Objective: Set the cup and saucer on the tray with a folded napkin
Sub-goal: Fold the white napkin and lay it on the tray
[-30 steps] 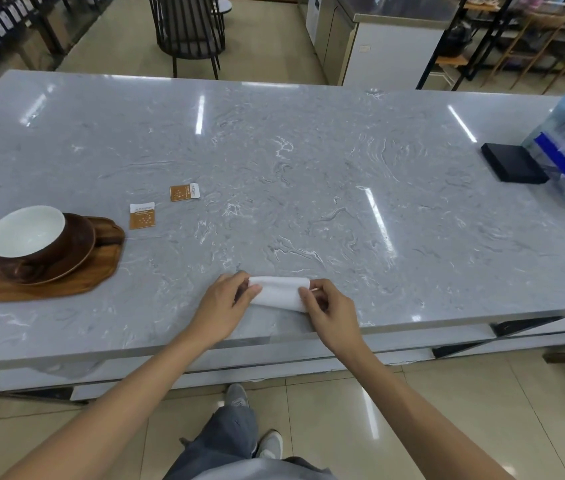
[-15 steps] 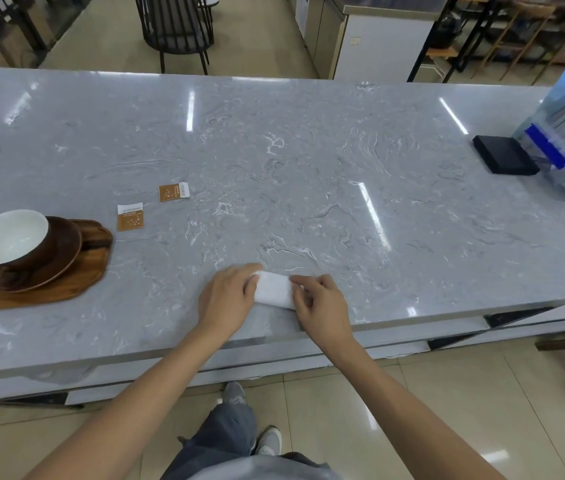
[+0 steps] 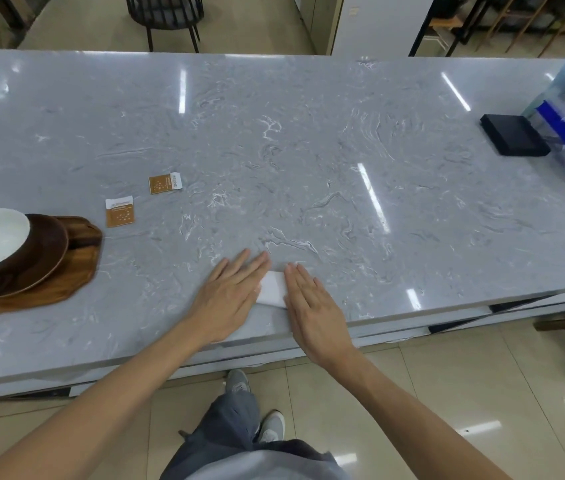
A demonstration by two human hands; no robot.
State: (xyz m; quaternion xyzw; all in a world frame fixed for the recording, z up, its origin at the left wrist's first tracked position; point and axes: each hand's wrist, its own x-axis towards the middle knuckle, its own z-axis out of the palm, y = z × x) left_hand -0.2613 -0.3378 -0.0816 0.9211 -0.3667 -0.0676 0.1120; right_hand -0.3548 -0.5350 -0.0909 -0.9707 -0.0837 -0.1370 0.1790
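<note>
Head view: flat left hand and right hand press the small white folded napkin on the grey marble counter, grasping nothing; next, likely carrying it left to the wooden tray.

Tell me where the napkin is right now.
In the head view the napkin lies near the marble table's front edge, pressed between the flat left hand and right hand.

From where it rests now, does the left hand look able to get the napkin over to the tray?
Probably yes. The left hand lies flat on the folded napkin, and only bare counter shows between it and the wooden tray on that side. The right hand also rests on the napkin.
</note>
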